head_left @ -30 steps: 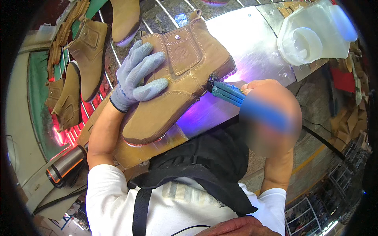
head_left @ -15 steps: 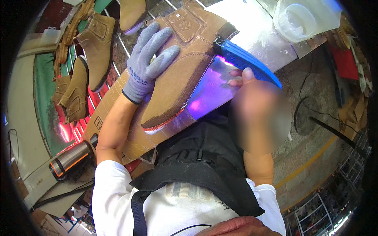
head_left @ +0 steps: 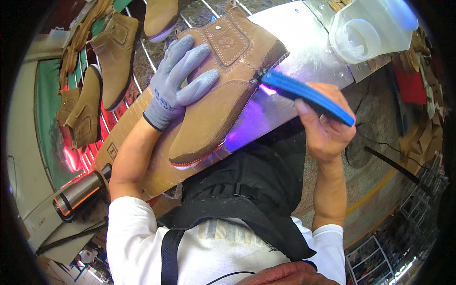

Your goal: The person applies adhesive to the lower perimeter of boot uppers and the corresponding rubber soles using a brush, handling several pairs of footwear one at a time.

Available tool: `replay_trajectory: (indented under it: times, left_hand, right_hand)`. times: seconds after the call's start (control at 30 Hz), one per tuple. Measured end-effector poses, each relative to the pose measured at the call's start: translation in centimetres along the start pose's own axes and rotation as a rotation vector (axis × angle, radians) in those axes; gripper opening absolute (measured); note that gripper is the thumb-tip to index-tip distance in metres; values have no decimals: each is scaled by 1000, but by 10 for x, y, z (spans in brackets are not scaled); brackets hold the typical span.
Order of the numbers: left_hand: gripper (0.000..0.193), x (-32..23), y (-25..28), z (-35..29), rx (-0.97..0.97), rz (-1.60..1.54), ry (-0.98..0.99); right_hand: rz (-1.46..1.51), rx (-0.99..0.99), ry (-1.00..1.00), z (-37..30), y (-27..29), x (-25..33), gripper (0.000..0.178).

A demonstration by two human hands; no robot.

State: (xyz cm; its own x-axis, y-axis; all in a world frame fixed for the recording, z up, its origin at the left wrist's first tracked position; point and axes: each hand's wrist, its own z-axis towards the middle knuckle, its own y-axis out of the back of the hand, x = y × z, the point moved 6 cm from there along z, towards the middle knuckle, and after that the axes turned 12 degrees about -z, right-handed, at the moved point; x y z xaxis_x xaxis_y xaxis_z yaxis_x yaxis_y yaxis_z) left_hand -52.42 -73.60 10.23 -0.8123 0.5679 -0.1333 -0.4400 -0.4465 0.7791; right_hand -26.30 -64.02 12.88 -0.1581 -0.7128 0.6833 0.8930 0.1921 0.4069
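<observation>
A tan suede ankle boot (head_left: pixel 216 102) lies on its side, toe toward me. A darker brown band runs along its lower edge, with orange-red stitching at the toe. My left hand (head_left: pixel 178 80), in a grey glove, grips the boot across the instep, fingers over the upper and thumb on its side. My bare right hand (head_left: pixel 330 126) is closed around a brush with a broad blue handle (head_left: pixel 308 95). The dark brush end meets the boot's lower edge near the heel; its bristles are mostly hidden.
Several tan boots (head_left: pixel 118 61) stand on a metal rack (head_left: pixel 138 80) at left, above a red glow. Under the boot lie cardboard (head_left: pixel 128 128) and a shiny metal sheet (head_left: pixel 285 116). A translucent plastic container (head_left: pixel 344 40) holds a cup at far right. A steel flask (head_left: pixel 80 194) lies at lower left.
The brush and my right hand have shifted right and slightly down, and the brush end has moved a little down the boot's edge. My left hand keeps its hold.
</observation>
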Motion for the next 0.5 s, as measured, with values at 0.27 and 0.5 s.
replay_trajectory:
  times: [0.27,0.5]
  left_hand:
    - [50,1,3,-2,-14,-13,-2]
    - [46,1,6,-7,-49,10,9]
  right_hand:
    - [-94,57,139,6,-3,20,20]
    - [46,39,-2,5,-3,8,19]
